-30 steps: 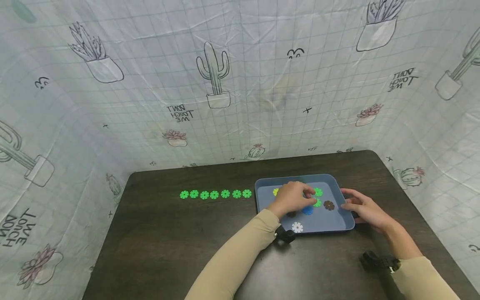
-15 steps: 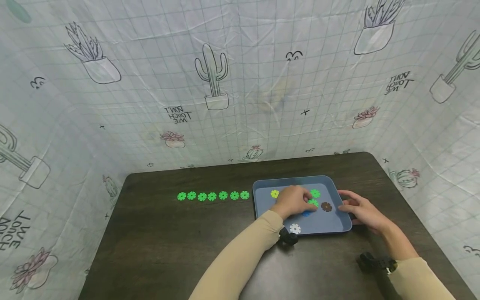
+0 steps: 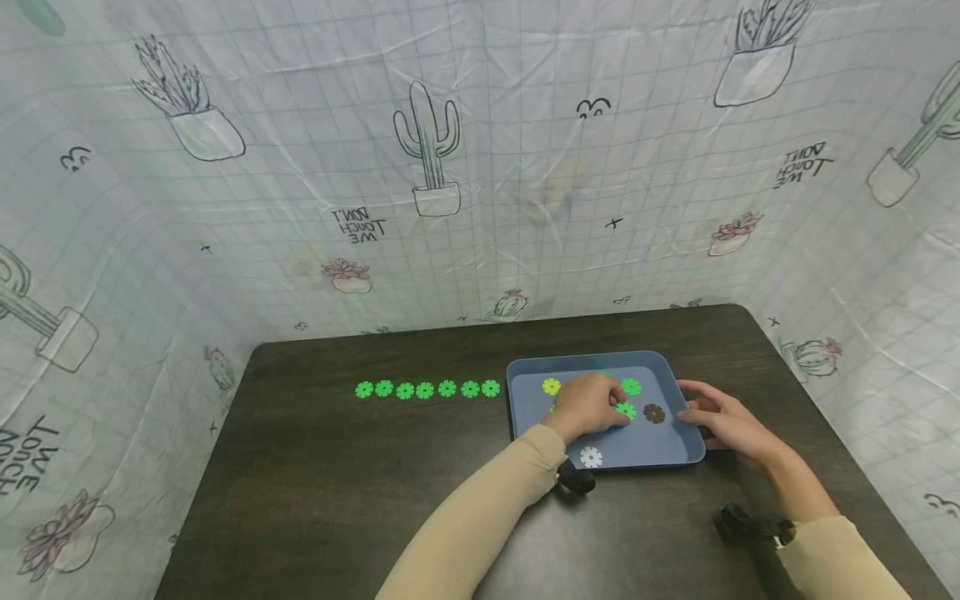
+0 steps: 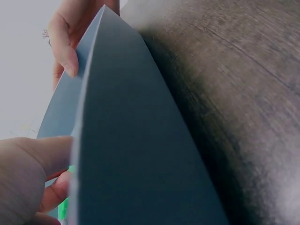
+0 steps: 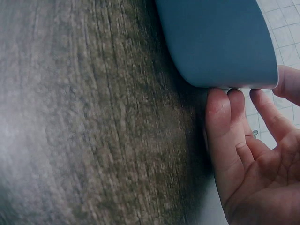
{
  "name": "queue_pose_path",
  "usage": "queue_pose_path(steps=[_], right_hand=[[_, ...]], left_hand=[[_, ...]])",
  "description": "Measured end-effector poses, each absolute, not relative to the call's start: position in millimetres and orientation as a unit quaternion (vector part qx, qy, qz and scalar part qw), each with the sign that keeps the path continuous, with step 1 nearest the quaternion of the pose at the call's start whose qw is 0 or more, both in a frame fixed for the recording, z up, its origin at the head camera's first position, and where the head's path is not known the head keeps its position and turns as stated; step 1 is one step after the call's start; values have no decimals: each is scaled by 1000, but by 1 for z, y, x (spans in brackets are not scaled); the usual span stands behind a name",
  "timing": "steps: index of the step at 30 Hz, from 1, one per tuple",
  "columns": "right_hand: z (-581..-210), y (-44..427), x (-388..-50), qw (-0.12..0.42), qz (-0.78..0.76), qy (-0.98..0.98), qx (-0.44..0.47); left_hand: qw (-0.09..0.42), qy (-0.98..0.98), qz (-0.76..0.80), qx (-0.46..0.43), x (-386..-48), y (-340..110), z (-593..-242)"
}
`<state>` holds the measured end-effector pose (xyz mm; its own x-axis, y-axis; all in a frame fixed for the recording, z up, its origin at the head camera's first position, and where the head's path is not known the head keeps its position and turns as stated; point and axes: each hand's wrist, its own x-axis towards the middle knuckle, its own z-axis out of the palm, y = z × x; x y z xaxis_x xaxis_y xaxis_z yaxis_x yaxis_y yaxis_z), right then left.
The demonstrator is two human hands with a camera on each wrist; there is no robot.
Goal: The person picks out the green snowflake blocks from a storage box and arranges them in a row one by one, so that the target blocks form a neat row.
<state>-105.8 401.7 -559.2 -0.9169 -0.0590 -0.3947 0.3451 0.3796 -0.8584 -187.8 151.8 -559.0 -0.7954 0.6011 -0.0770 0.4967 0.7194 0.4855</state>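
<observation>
My left hand (image 3: 588,406) reaches into a blue-grey tray (image 3: 637,450) and pinches a green notched disc (image 3: 625,411) between thumb and fingers. Green also shows by the fingers in the left wrist view, partly hidden behind the tray wall (image 4: 122,122). My right hand (image 3: 731,423) grips the tray's right edge, thumb over the rim and fingers against the outside, as the right wrist view shows. In the tray, another green disc (image 3: 632,387), a brown disc (image 3: 654,413), a white disc (image 3: 591,457) and a yellow disc (image 3: 551,387) lie around my left hand, which partly covers a blue one (image 3: 613,428).
A row of several green discs (image 3: 424,390) lies on the dark wooden table (image 3: 315,483), left of the tray. A patterned cloth (image 3: 480,167) hangs behind and at both sides of the table.
The fingers of my left hand have closed in on the green disc, which has shifted slightly. My right hand stays on the tray's edge. The view has shifted a little.
</observation>
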Motion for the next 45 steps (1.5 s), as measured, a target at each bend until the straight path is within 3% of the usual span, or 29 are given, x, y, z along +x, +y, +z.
queue_pose_path(steps=[15,25,45], right_hand=[[-558,403,-106,191,-543,813,91],[-555,401,-107,190,-545,812,88],[-557,403,-106,193,-543,813,86]], left_hand=[[116,904,296,285,-187,142,-557],[85,906,326,258,-192,122,-552],[55,872,436,215,-197,44,-533]])
